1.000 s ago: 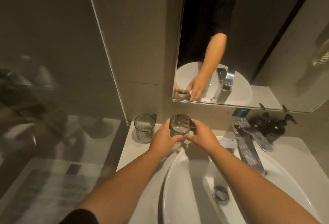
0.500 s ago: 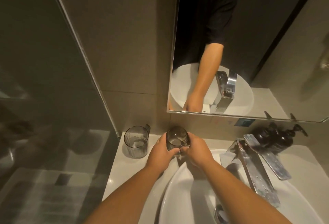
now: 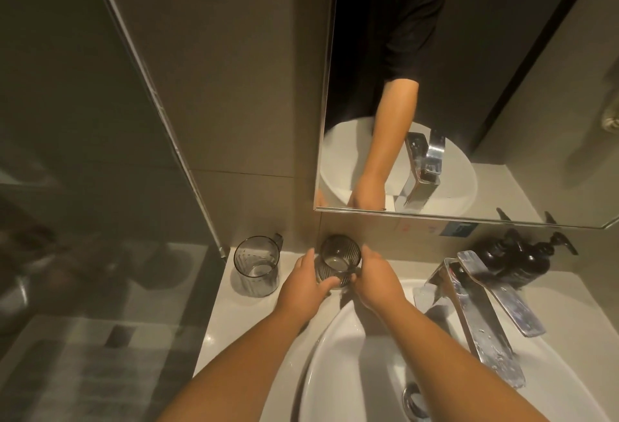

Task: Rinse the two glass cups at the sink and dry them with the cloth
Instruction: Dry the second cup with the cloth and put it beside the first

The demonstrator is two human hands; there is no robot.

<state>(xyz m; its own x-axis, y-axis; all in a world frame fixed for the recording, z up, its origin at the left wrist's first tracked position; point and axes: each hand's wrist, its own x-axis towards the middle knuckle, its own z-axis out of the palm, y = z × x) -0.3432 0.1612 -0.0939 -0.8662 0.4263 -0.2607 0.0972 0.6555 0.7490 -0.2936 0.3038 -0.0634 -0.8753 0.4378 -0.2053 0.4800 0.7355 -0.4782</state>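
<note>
My left hand (image 3: 303, 287) and right hand (image 3: 375, 279) flank the ribbed smoked-glass cup (image 3: 339, 261) upright on the white countertop (image 3: 241, 307), behind the white oval basin (image 3: 338, 368). A second handled glass cup (image 3: 256, 266) stands left; chrome faucet (image 3: 482, 307) and dark pump bottles (image 3: 522, 259) right.

The blue sticker (image 3: 458, 229) under the mirror (image 3: 469, 86) is too blurred to read.

Two dark pump bottles (image 3: 522, 259) stand beneath the mirror (image 3: 502, 86).
</note>
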